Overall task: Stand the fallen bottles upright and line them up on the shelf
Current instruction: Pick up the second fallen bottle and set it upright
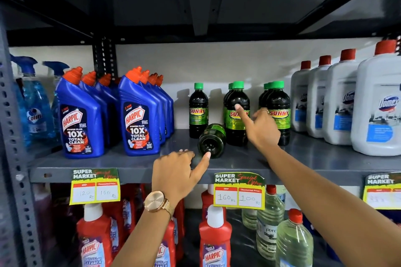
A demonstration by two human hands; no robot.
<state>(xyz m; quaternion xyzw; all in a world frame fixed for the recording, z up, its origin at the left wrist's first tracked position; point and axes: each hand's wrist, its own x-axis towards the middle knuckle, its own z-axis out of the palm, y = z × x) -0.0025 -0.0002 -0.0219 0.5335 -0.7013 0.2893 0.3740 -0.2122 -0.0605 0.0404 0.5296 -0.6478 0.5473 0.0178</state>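
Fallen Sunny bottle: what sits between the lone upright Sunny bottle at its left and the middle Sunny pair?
In the head view, only the fallen bottle lies in that gap, base toward the camera, left hand fingertip touching its base.

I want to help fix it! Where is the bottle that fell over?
The fallen bottle lies on the middle shelf, between two standing green-capped bottles, its base touching the left hand's thumb.

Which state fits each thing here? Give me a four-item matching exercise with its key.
Things:
1. fallen bottle
2. left hand
3. right hand
4. Harpic bottles

States:
A. upright, blue with orange caps
B. fingertip at an upright Sunny bottle's label
C. lying on its side, base facing the camera
D. fingertip touching the fallen bottle's base

Pairs: 1-C, 2-D, 3-B, 4-A
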